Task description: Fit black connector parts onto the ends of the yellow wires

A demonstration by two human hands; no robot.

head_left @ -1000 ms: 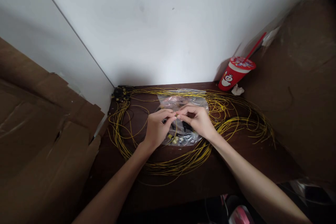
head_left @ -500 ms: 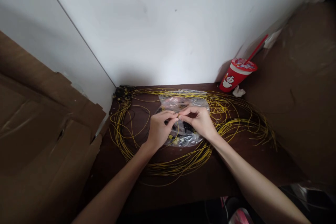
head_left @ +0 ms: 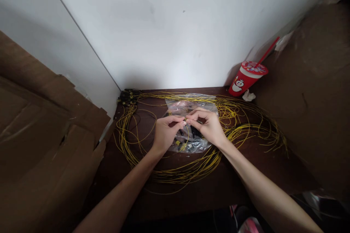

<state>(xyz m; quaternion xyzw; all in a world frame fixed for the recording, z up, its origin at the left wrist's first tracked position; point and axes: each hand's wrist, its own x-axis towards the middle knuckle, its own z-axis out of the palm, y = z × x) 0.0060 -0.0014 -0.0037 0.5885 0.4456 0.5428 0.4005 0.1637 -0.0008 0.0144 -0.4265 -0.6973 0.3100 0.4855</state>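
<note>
My left hand [head_left: 164, 133] and my right hand [head_left: 208, 126] meet fingertip to fingertip above a clear plastic bag [head_left: 182, 107] of small black and yellow parts. Between the pinched fingertips sits the end of a thin yellow wire [head_left: 187, 134], which loops down from them; a small part may be there too, but it is too small to make out. Large coils of yellow wire [head_left: 240, 123] lie all around the bag on the dark wooden table [head_left: 153, 193]. A cluster of black connectors [head_left: 126, 96] sits at the table's far left corner.
A red paper cup with a lid and red straw [head_left: 247, 77] stands at the far right corner, a crumpled white scrap [head_left: 248, 95] beside it. Brown cardboard [head_left: 46, 142] leans at the left and more [head_left: 314, 91] at the right. A white wall stands behind the table.
Both hands stay pinched together over the bag, with only slight finger shifts. The view has drifted a little to the left.
</note>
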